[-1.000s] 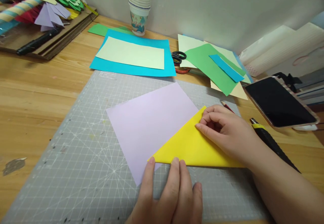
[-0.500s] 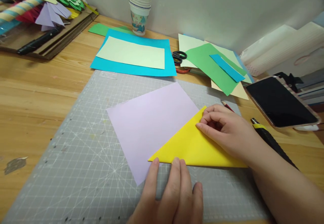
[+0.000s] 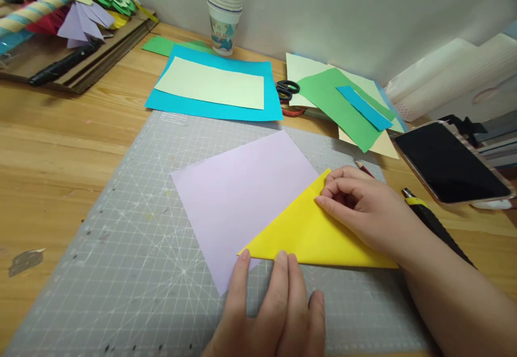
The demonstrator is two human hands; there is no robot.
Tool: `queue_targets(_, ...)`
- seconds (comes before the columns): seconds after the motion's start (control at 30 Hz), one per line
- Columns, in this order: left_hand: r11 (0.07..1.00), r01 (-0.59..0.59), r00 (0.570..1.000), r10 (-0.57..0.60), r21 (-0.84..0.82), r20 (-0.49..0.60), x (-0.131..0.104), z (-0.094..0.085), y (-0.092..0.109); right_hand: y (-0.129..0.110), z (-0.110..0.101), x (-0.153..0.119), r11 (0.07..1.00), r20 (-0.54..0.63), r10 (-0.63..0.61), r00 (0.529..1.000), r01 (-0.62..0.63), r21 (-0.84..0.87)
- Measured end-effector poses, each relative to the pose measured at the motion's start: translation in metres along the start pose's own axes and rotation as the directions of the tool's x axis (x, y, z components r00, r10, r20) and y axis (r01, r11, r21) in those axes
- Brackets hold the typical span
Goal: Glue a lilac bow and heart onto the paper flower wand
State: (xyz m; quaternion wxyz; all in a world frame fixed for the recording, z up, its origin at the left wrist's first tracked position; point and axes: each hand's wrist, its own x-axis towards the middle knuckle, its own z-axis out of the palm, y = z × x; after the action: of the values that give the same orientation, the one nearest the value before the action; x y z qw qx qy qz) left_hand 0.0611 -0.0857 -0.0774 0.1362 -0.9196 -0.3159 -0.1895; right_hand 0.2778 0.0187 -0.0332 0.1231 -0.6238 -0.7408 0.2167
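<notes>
A yellow paper [image 3: 291, 233], folded into a triangle, lies partly over a lilac paper sheet [image 3: 234, 190] on the grey cutting mat [image 3: 133, 228]. My left hand [image 3: 274, 303] has its fingers stretched out, the tips resting along the near edge of the yellow paper at its left corner. My right hand [image 3: 359, 211] lies on the yellow paper's right side, its thumb and curled fingers closed at the upper corner's edge. The right part of the triangle is hidden beneath that hand and wrist.
Blue paper [image 3: 218, 113] under a cream sheet [image 3: 210, 83], black-handled scissors [image 3: 287, 89] and green paper [image 3: 323, 90] lie behind the mat. Paper cups [image 3: 223, 28] stand by the wall. A utility knife [image 3: 432, 225], pencil [image 3: 363, 167] and phone [image 3: 452, 158] are right; cardboard [image 3: 76, 79] is left.
The left index fingertip has shifted slightly left, close to the yellow paper's corner. My right hand and both papers stay nearly the same; the whole view has moved a little.
</notes>
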Motion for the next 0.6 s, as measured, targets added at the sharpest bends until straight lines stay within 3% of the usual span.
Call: queue_targets(0.6, 1.0, 0.022, 1.0, -0.022, 0.002, -0.015, 0.0012, -0.0009, -0.0002, 0.0002, -0.0005, -0.0001, 1.0, 0.012, -0.006, 1.0, 0.006, 0.001)
